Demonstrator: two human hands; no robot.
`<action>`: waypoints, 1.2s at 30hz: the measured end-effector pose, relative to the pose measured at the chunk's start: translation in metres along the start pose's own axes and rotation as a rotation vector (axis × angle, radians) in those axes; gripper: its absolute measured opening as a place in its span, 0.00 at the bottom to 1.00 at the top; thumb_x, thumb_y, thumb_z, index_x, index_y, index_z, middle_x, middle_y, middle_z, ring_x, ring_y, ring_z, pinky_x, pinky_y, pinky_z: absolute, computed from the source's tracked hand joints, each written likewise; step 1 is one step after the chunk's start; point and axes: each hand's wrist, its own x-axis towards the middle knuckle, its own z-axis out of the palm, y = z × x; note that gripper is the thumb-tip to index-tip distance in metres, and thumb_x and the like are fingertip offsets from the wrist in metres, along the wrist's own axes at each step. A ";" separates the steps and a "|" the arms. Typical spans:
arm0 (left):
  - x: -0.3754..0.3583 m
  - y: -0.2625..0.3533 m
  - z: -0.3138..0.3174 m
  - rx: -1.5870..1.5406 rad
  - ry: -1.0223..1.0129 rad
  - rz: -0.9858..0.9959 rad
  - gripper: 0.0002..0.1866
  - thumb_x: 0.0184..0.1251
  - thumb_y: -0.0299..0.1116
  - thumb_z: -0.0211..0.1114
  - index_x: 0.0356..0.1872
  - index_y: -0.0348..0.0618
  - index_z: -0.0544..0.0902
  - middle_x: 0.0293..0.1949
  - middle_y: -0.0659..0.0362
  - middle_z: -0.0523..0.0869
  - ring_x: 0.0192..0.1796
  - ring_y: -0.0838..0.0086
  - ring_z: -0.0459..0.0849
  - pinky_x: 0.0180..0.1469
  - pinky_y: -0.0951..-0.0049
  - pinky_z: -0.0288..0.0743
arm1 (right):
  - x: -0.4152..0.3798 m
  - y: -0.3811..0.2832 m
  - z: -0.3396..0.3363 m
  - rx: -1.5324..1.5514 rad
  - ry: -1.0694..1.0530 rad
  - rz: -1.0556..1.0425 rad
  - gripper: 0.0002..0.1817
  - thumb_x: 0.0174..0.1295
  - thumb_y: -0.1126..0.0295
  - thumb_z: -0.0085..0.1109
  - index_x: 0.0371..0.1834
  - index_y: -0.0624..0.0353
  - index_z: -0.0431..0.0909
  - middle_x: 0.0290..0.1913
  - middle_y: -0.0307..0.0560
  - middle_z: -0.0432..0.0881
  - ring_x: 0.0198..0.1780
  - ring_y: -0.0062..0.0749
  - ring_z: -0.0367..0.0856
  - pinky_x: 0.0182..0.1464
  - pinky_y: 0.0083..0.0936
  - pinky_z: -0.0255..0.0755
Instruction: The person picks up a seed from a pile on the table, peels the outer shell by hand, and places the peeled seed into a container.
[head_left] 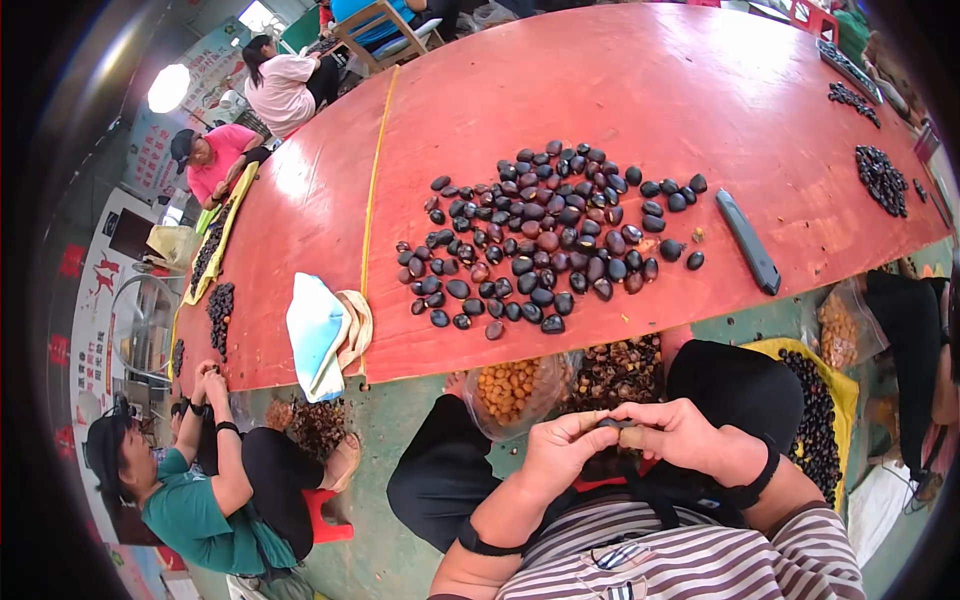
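Before the red table point(600, 90), left hand point(562, 452) and right hand point(688, 436) pinch a dark nut point(613, 423); yellow kernels point(508, 388) below it seem done, many whole nuts point(540, 296) on it seem left.

knife point(748, 242) lies right of the nut pile point(540, 235), cloth point(318, 335) left.

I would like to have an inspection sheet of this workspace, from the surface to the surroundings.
Surface: red table, yellow strip across, scattered crumbs.
Job's things: heap of dark nuts on the table; yellow kernels in clear plastic below.
Clutter: blue-white cloth; long grey object, type unclear.
Hands: left hand and right hand share a fingertip grip on one small dark piece.
Cables: cannot tell.
Surroundings: co-worker seated at left; others beyond.
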 end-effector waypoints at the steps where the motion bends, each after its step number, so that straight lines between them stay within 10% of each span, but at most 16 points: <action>1: 0.000 -0.002 0.001 0.010 -0.007 0.005 0.12 0.53 0.23 0.58 0.40 0.33 0.76 0.33 0.59 0.80 0.33 0.82 0.77 0.38 0.84 0.71 | 0.001 0.003 -0.003 0.040 -0.027 0.059 0.14 0.55 0.69 0.51 0.46 0.47 0.72 0.24 0.30 0.75 0.20 0.09 0.64 0.22 0.09 0.62; 11: 0.010 -0.012 -0.004 -0.356 -0.036 -0.107 0.12 0.53 0.25 0.59 0.40 0.34 0.75 0.32 0.58 0.79 0.35 0.79 0.77 0.37 0.82 0.71 | 0.008 0.018 0.004 0.181 0.077 0.099 0.12 0.55 0.67 0.52 0.44 0.52 0.73 0.24 0.31 0.74 0.19 0.09 0.64 0.20 0.07 0.61; 36: 0.011 -0.029 -0.009 -0.021 -0.064 0.036 0.07 0.56 0.26 0.56 0.35 0.35 0.76 0.30 0.65 0.78 0.32 0.86 0.72 0.35 0.86 0.67 | 0.018 0.016 -0.004 0.512 -0.109 0.303 0.11 0.54 0.75 0.50 0.42 0.61 0.70 0.25 0.46 0.75 0.17 0.19 0.68 0.17 0.13 0.62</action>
